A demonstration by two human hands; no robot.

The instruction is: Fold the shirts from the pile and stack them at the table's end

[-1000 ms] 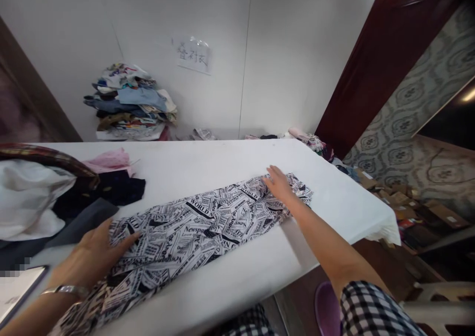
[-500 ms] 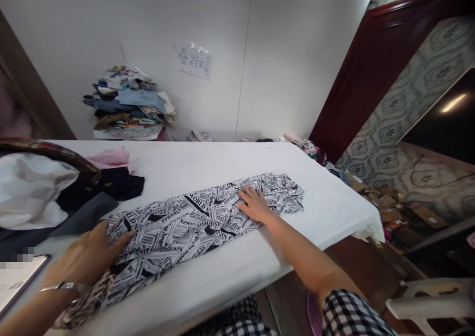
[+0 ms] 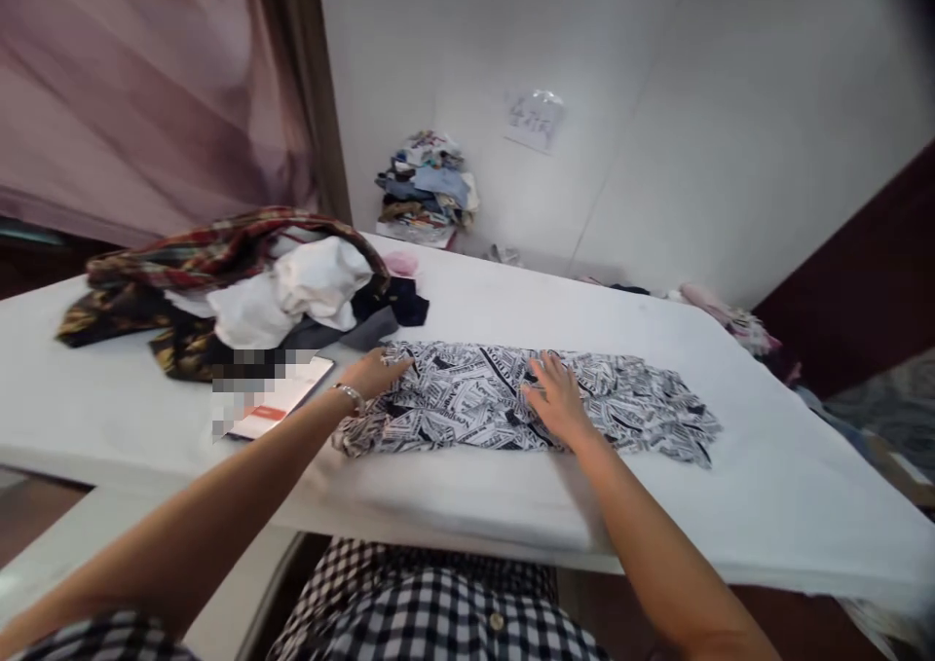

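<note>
Newsprint-pattern garment (image 3: 620, 403): laid flat in a long strip on the white table (image 3: 766, 486), near its front edge. Left hand (image 3: 376, 374): fingers loosely extended, resting on the garment's left end. Right hand (image 3: 559, 398): spread flat, palm down at mid-strip; 1 clothes heap (image 3: 241, 281) lies just left.

We have one view only, from a camera worn on the head. It looks forward and down across the white bench (image 3: 453, 486) toward the far wall (image 3: 730, 135), close enough that both forearms enter from the bottom edge.

Pixelated patch (image 3: 255, 359); wall sign (image 3: 535, 121) illegible
</note>
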